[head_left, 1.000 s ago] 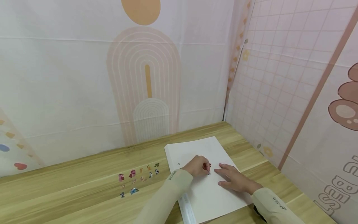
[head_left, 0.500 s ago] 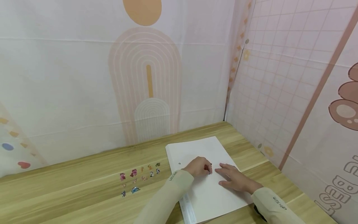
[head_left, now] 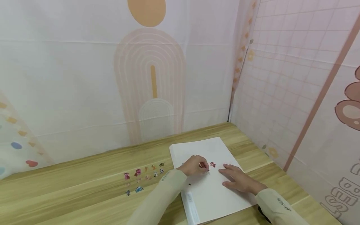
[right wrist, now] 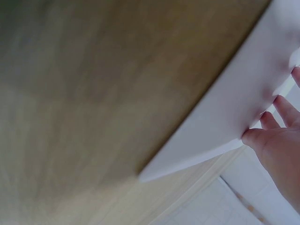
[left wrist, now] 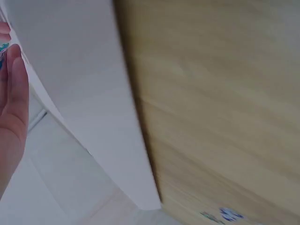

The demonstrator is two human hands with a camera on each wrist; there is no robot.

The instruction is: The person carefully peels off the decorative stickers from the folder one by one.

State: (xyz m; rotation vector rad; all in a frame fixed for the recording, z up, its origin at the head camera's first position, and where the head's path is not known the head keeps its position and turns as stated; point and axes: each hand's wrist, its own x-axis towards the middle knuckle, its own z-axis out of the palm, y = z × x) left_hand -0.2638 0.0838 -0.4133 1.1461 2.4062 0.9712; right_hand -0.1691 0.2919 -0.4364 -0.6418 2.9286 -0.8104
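Note:
My left hand (head_left: pixel 194 165) is over the middle of a thick white folder (head_left: pixel 225 198), pinching a small sticker between thumb and fingertips. In the left wrist view a teal-and-blue bit of that sticker (left wrist: pixel 3 48) shows at the fingers; the rest is hidden. Just past those fingertips a red figure sticker (head_left: pixel 212 164) lies on the white surface. My right hand (head_left: pixel 238 180) rests on the right part of the folder, fingers straight and spread, with its thumb towards me.
Several small cartoon stickers (head_left: pixel 138 172) lie in loose rows on the wooden table (head_left: pixel 84 193) left of the folder. Two small dark marks, one of them a dark spot (head_left: pixel 189 184), show near the folder's left edge. Printed cloth walls (head_left: pixel 70 93) stand behind and to the right.
My left hand has drawn back slightly to the left with the sticker, uncovering more of the red sticker. The right hand stays put on the folder. The head view has turned slightly left.

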